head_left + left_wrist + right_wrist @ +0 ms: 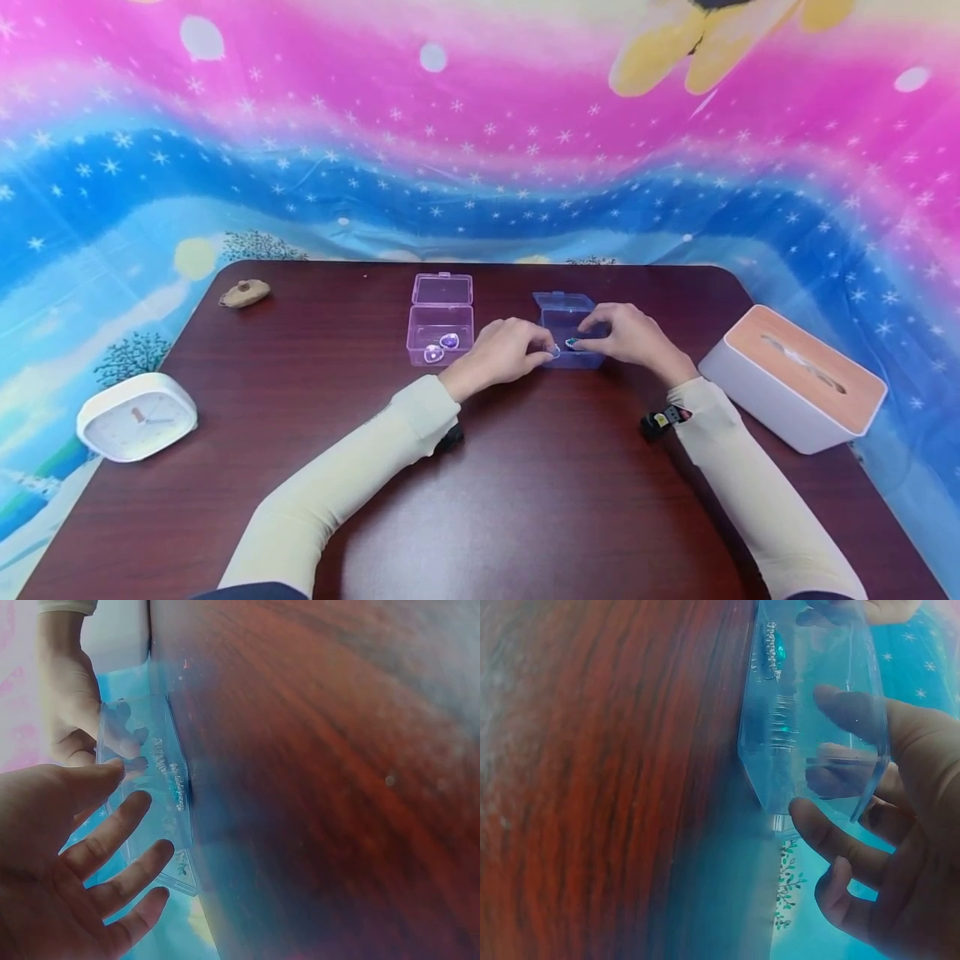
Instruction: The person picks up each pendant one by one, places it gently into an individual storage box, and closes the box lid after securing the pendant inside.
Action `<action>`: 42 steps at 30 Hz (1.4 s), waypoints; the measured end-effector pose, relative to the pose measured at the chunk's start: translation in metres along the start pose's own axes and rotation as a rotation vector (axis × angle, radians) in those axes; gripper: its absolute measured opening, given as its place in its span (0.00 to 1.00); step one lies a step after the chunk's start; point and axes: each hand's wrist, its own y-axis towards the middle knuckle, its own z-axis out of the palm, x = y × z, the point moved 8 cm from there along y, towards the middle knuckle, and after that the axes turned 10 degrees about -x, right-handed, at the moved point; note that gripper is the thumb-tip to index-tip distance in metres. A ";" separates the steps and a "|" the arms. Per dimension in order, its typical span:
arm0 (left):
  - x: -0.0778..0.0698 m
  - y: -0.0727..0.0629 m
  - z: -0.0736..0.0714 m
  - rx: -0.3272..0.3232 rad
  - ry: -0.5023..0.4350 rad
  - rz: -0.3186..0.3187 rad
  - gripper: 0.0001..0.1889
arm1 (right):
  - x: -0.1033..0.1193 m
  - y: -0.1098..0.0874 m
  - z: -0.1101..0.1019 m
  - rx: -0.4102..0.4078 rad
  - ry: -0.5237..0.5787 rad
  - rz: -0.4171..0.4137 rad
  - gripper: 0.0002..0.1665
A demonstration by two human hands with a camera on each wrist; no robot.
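A clear blue plastic box (577, 360) with its lid (564, 302) raised stands on the table between both hands. My left hand (506, 354) is at its left end, thumb and fingers apart, fingertips right at the rim. From the other side, my right hand (626, 333) has its thumb and forefinger parted over the box, near a green gem ornament (572, 342) with a silvery edge. In the right wrist view, this green gem (778, 649) shows through the wall. A small pale ornament (555, 351) overlaps the left fingertips; whether they pinch it I cannot tell.
Left of the hands stands an open pink plastic box (414, 354) with two purple gem ornaments (449, 341). A white clock (138, 417) and a small tan object (244, 293) are on the left side. A white tissue box with a wooden top (795, 375) stands beside the right forearm.
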 end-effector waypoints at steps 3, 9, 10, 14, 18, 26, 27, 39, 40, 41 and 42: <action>0.001 0.000 0.001 0.003 0.006 -0.008 0.08 | 0.002 0.001 0.001 0.015 -0.001 -0.011 0.18; 0.000 0.001 0.001 -0.007 0.023 -0.008 0.07 | 0.001 0.002 0.000 -0.007 -0.018 -0.033 0.17; 0.000 0.002 0.001 -0.008 0.023 -0.007 0.07 | 0.001 0.001 -0.001 -0.020 -0.022 -0.033 0.17; 0.000 -0.001 0.001 -0.014 0.023 -0.008 0.08 | 0.001 -0.001 -0.007 -0.129 0.006 -0.024 0.16; -0.001 -0.006 0.002 -0.029 0.023 -0.002 0.09 | -0.004 -0.002 -0.019 -0.308 0.107 0.028 0.12; 0.008 -0.009 0.002 -0.016 -0.204 -0.217 0.48 | -0.038 0.004 -0.008 -0.124 0.386 0.357 0.35; 0.009 -0.007 0.003 -0.009 -0.271 -0.254 0.53 | -0.042 0.004 -0.004 -0.078 0.428 0.398 0.39; 0.022 0.002 0.040 0.148 -0.902 -0.571 0.52 | -0.055 0.011 0.020 0.121 0.629 0.479 0.36; 0.023 0.003 0.040 0.154 -0.902 -0.559 0.50 | -0.054 0.012 0.021 0.123 0.632 0.475 0.35; 0.023 0.003 0.040 0.160 -0.900 -0.546 0.49 | -0.053 0.013 0.022 0.124 0.633 0.470 0.35; 0.024 0.004 0.040 0.164 -0.897 -0.529 0.47 | -0.053 0.014 0.023 0.124 0.640 0.470 0.35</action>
